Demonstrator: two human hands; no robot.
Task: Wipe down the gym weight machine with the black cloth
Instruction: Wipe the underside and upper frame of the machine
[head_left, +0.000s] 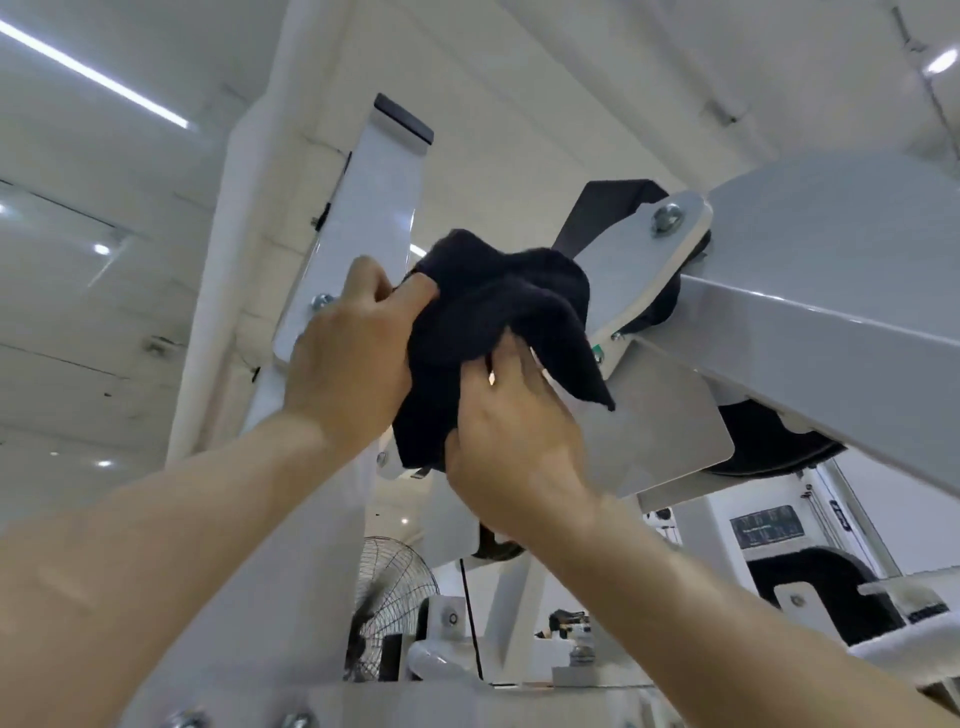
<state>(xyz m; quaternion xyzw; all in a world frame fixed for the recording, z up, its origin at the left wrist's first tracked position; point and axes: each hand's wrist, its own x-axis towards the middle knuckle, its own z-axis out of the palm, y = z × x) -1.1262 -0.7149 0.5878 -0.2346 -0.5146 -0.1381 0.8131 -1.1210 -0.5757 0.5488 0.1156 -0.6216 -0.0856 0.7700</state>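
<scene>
The big white weight machine (831, 291) is filling most of the view, seen from below. A thick white beam (810, 332) is running off to the right, and a tall white post (374, 197) with a black cap (404, 123) is standing up on the left. Flat white plates with shiny bolts are joining the parts in the middle. One bolt (666, 218) is sitting near the top of a plate. A grey plate (660, 415) is hanging just under the beam.

Both arms are reaching up to the middle of the machine. The black cloth (498, 322) is bunched up there, pressed against the joint between the post and the beam. One corner of it is hanging down over the grey plate.

The left hand (353, 353) is gripping the left side of the cloth, with its fingers curled around the folds. The right hand (514, 431) is holding the cloth from below, with its fingers tucked in under the cloth.

Far below, a round wire fan (392, 592) is standing on the floor.
</scene>
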